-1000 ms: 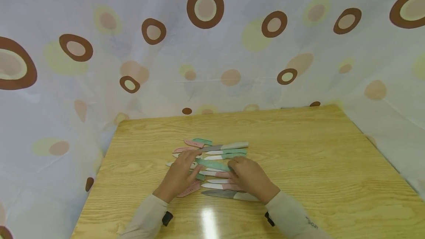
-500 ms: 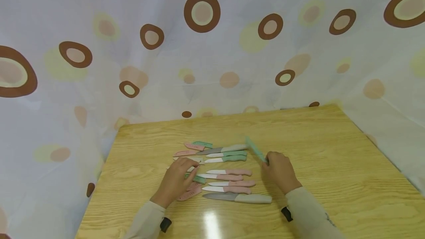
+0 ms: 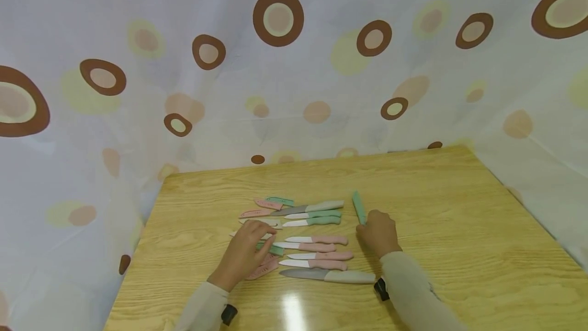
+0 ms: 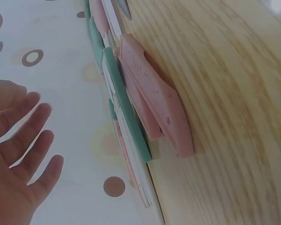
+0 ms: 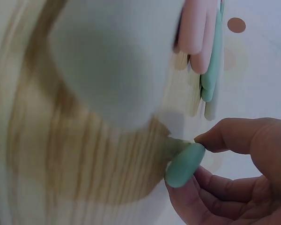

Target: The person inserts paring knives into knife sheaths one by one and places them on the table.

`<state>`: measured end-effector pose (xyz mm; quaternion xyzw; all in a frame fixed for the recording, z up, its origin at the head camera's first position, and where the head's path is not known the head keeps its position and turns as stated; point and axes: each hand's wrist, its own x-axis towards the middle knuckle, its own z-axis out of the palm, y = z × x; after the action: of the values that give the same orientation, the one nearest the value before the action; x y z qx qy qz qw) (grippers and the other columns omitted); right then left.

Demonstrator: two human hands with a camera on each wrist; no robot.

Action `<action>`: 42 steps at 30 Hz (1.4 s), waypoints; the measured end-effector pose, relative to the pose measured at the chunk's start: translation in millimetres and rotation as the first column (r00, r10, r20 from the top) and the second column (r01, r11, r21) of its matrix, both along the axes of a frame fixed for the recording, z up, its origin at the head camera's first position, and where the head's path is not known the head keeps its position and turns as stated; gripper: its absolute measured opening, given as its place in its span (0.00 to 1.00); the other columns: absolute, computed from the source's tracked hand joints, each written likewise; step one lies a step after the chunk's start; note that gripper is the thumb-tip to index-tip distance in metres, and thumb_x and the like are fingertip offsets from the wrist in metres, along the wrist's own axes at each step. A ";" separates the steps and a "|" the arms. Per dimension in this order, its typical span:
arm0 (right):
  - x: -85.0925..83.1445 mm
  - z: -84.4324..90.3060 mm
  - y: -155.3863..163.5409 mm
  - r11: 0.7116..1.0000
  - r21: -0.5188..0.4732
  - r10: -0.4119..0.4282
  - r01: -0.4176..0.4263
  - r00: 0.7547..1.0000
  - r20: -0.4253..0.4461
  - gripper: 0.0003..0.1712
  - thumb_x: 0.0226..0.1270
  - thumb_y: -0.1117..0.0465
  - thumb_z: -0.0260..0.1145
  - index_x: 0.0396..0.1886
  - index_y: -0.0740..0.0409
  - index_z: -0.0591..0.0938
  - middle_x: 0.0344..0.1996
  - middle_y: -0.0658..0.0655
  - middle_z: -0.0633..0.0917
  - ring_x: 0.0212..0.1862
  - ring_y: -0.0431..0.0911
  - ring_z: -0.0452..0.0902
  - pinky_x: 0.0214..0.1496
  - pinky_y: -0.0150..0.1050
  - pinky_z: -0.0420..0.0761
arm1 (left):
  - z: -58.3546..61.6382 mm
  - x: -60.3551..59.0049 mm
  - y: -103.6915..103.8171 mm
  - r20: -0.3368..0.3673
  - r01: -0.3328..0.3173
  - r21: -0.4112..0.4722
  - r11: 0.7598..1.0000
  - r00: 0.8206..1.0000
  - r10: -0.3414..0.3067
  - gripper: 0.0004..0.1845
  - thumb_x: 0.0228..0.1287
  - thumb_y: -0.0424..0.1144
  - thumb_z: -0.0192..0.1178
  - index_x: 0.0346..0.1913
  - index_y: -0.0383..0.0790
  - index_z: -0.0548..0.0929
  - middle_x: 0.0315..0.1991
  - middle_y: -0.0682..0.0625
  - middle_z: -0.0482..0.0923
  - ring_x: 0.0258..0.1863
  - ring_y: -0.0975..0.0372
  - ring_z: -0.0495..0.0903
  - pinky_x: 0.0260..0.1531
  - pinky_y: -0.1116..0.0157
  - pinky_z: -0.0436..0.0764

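Observation:
My right hand (image 3: 377, 231) pinches a green sheathed knife (image 3: 359, 207) by its handle, to the right of the row of knives. The sheath points toward the back of the table. Up close in the right wrist view, thumb and fingers grip the rounded green handle end (image 5: 185, 166). My left hand (image 3: 243, 254) hovers over loose blade sheaths, fingers relaxed and holding nothing. Beneath it lie a green sheath (image 4: 124, 103) and pink sheaths (image 4: 171, 112); the hand partly hides several of them in the head view.
Unsheathed knives lie side by side mid-table: green-handled (image 3: 325, 220), pink-handled (image 3: 323, 239), and two with grey blades and pale handles, one at the front (image 3: 349, 276) and one at the back (image 3: 328, 204). More sheaths (image 3: 268, 203) lie back left. A patterned curtain (image 3: 317, 65) surrounds the wooden table (image 3: 459, 229).
The right hand has carried the green sheathed knife from between both hands to the right and turned it lengthwise. The left hand has let go of it and stays over the sheaths.

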<state>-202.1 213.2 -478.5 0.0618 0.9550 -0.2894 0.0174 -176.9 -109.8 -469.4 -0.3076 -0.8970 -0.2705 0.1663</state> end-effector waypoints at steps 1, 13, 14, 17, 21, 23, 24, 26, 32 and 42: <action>-1.0 -0.1 -1.3 1.000 0.000 -0.004 0.004 1.000 0.008 0.17 0.59 0.66 0.61 0.15 0.58 0.65 0.13 0.51 0.65 0.17 0.44 0.62 0.15 0.32 0.64 | -0.4 -0.2 -0.1 -0.004 0.002 0.006 1.000 1.000 -0.002 0.07 0.60 0.32 0.66 0.42 0.40 0.83 0.43 0.51 0.80 0.48 0.57 0.76 0.50 0.58 0.80; -6.0 -0.9 -6.8 0.995 0.101 0.006 -0.008 1.000 0.022 0.15 0.60 0.67 0.61 0.15 0.60 0.69 0.14 0.53 0.69 0.19 0.47 0.67 0.21 0.38 0.69 | 0.7 -0.3 -4.9 -0.009 -0.014 0.029 0.999 1.000 0.014 0.05 0.59 0.32 0.67 0.38 0.40 0.83 0.41 0.52 0.79 0.47 0.58 0.76 0.47 0.58 0.80; -6.0 -1.3 -6.3 0.995 0.101 0.008 -0.010 1.000 0.024 0.15 0.61 0.67 0.60 0.15 0.59 0.69 0.14 0.53 0.69 0.19 0.46 0.66 0.20 0.37 0.69 | 0.4 -0.3 -5.2 -0.011 -0.015 0.026 1.000 1.000 0.015 0.05 0.59 0.32 0.67 0.38 0.40 0.83 0.41 0.52 0.79 0.46 0.58 0.76 0.47 0.59 0.80; -5.6 -1.2 -5.4 0.995 0.097 0.017 -0.019 1.000 0.027 0.16 0.61 0.67 0.60 0.15 0.59 0.69 0.13 0.53 0.68 0.18 0.46 0.66 0.20 0.36 0.68 | -0.7 -0.2 -5.6 -0.012 -0.012 0.027 1.000 1.000 0.012 0.05 0.58 0.31 0.67 0.37 0.40 0.83 0.40 0.52 0.79 0.46 0.58 0.75 0.47 0.59 0.80; -5.0 -0.5 -5.1 0.995 0.095 0.020 -0.021 1.000 0.021 0.16 0.62 0.67 0.61 0.15 0.59 0.69 0.13 0.52 0.68 0.18 0.45 0.66 0.19 0.35 0.68 | -2.6 -0.1 -5.3 -0.009 -0.012 0.023 1.000 1.000 0.012 0.05 0.58 0.31 0.67 0.37 0.41 0.84 0.40 0.52 0.79 0.46 0.58 0.75 0.47 0.60 0.80; -4.2 -0.6 -5.1 0.996 0.093 0.014 -0.016 1.000 0.018 0.16 0.62 0.66 0.61 0.15 0.60 0.70 0.13 0.53 0.69 0.18 0.45 0.66 0.19 0.36 0.69 | -3.9 -0.2 -4.9 -0.011 -0.013 0.013 1.000 1.000 0.014 0.04 0.58 0.32 0.67 0.36 0.41 0.84 0.40 0.52 0.79 0.45 0.59 0.75 0.46 0.61 0.80; -3.4 -0.6 -5.1 0.996 0.093 0.012 -0.013 1.000 0.018 0.16 0.63 0.65 0.61 0.15 0.60 0.70 0.14 0.53 0.70 0.18 0.45 0.66 0.19 0.36 0.69 | -4.5 -0.3 -4.6 -0.014 -0.013 0.007 1.000 1.000 0.013 0.04 0.58 0.32 0.67 0.36 0.41 0.84 0.40 0.52 0.80 0.45 0.59 0.76 0.45 0.61 0.80; -1.6 -0.5 -5.4 0.996 0.084 0.004 -0.005 1.000 0.015 0.17 0.63 0.64 0.61 0.15 0.60 0.70 0.14 0.53 0.70 0.18 0.45 0.67 0.19 0.36 0.70 | -5.2 -0.5 -4.1 -0.018 -0.013 -0.006 1.000 1.000 0.013 0.03 0.59 0.33 0.67 0.35 0.41 0.84 0.40 0.52 0.80 0.44 0.60 0.76 0.45 0.62 0.80; 8.6 5.5 -6.5 0.996 0.095 0.007 -0.002 0.998 -0.057 0.18 0.64 0.63 0.61 0.15 0.61 0.69 0.13 0.54 0.71 0.16 0.45 0.66 0.17 0.36 0.68 | -4.7 -4.5 -2.6 -0.012 -0.004 -0.022 1.000 1.000 0.004 0.01 0.61 0.34 0.65 0.35 0.40 0.84 0.40 0.53 0.81 0.43 0.61 0.77 0.44 0.63 0.81; 35.2 28.7 3.7 0.996 0.072 0.061 -0.057 0.996 -0.064 0.17 0.65 0.62 0.63 0.40 0.78 0.79 0.30 0.66 0.84 0.28 0.53 0.80 0.33 0.51 0.83 | 14.6 -42.0 5.6 -0.166 -0.005 -0.192 0.981 0.986 -0.027 0.06 0.57 0.34 0.70 0.37 0.40 0.85 0.38 0.50 0.81 0.41 0.57 0.78 0.42 0.61 0.81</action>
<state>-166.9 216.9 -449.9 0.0245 0.9661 -0.2569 -0.0079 -218.8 -104.1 -454.9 -0.3487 -0.9000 -0.1569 0.2094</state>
